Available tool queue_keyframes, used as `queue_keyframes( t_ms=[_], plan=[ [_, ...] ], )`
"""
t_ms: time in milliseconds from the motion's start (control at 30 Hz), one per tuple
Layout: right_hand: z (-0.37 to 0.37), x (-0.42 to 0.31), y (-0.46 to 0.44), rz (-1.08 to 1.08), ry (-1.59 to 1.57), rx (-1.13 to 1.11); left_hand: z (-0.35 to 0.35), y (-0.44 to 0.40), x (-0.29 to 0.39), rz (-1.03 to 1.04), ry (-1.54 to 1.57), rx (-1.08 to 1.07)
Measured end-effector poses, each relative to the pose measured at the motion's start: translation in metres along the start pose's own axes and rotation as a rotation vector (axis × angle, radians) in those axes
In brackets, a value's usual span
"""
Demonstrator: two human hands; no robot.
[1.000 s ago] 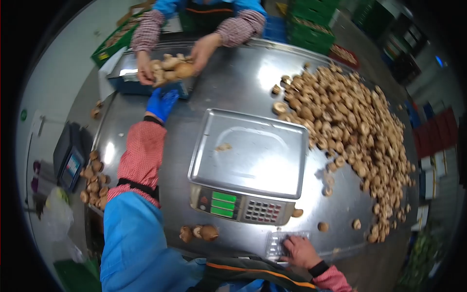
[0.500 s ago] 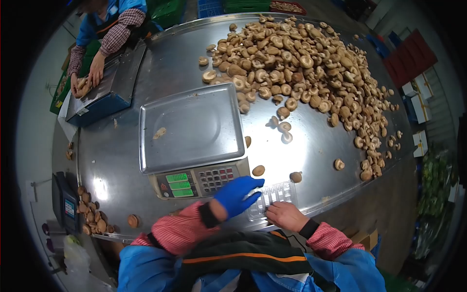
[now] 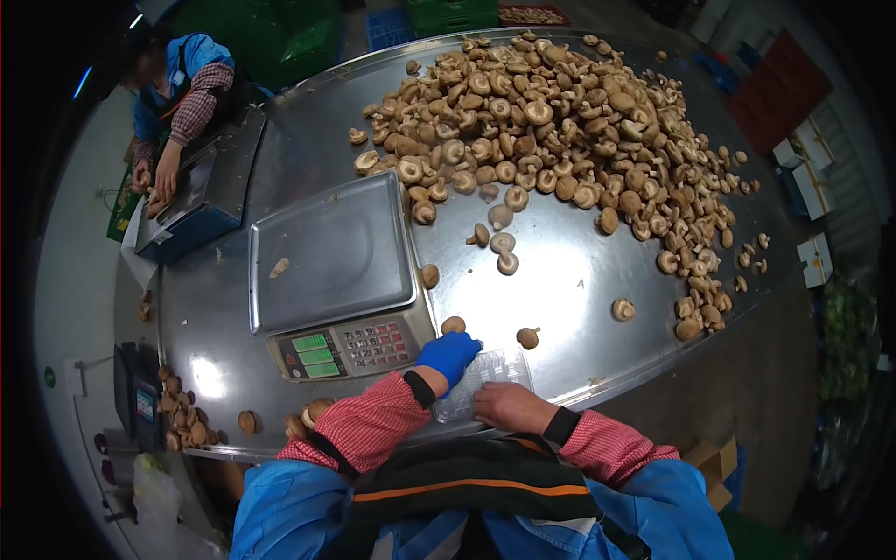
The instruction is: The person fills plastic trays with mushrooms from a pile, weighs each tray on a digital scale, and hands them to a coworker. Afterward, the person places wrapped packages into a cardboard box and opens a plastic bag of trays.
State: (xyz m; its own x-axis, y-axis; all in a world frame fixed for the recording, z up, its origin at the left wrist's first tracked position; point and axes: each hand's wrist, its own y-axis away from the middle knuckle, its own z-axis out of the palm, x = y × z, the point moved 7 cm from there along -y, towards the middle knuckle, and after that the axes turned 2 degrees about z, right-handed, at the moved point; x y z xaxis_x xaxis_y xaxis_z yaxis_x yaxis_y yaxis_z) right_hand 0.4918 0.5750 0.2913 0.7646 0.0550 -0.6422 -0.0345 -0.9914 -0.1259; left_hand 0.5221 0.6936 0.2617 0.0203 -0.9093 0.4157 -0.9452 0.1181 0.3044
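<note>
My left hand (image 3: 450,361), in a blue glove, is over the upper left edge of a clear plastic tray (image 3: 509,364). Just above the glove lies a brown mushroom (image 3: 453,324), close to the fingers. How far those fingers are closed is hidden by the back of the glove. Bare and curled, my right hand (image 3: 511,408) grips the tray's near right side. A second loose mushroom (image 3: 528,338) sits beyond the tray. To the left of my glove stands a weighing scale (image 3: 350,345) with green displays and a metal pan (image 3: 327,266).
A large heap of mushrooms (image 3: 579,121) covers the far side of the metal table (image 3: 569,299). Smaller mushrooms (image 3: 182,411) cluster at the near left. At the far left, a co-worker (image 3: 182,103) handles mushrooms at another scale (image 3: 191,229).
The camera view has shifted, moving the table's contents leftward. My left hand has drawn nearer the mushroom beside the scale, its fingers less spread. My right hand stays on the tray.
</note>
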Motion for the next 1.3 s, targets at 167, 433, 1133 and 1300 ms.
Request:
queue_keyframes(
  t_ms=[167,433,1133,1300],
  plan=[
    [-0.005,0.000,-0.002,-0.025,-0.008,-0.019,0.004,-0.001,-0.005,-0.075,0.096,-0.003],
    [-0.001,-0.009,-0.004,-0.073,0.151,-0.044,0.007,-0.001,-0.007,-0.072,0.136,0.034],
    [0.016,-0.011,-0.007,-0.042,0.222,-0.135,0.016,-0.005,-0.011,-0.068,0.146,0.014],
    [0.024,-0.018,-0.010,-0.070,0.246,-0.150,0.014,-0.006,-0.012,-0.062,0.170,0.027]
  ],
)
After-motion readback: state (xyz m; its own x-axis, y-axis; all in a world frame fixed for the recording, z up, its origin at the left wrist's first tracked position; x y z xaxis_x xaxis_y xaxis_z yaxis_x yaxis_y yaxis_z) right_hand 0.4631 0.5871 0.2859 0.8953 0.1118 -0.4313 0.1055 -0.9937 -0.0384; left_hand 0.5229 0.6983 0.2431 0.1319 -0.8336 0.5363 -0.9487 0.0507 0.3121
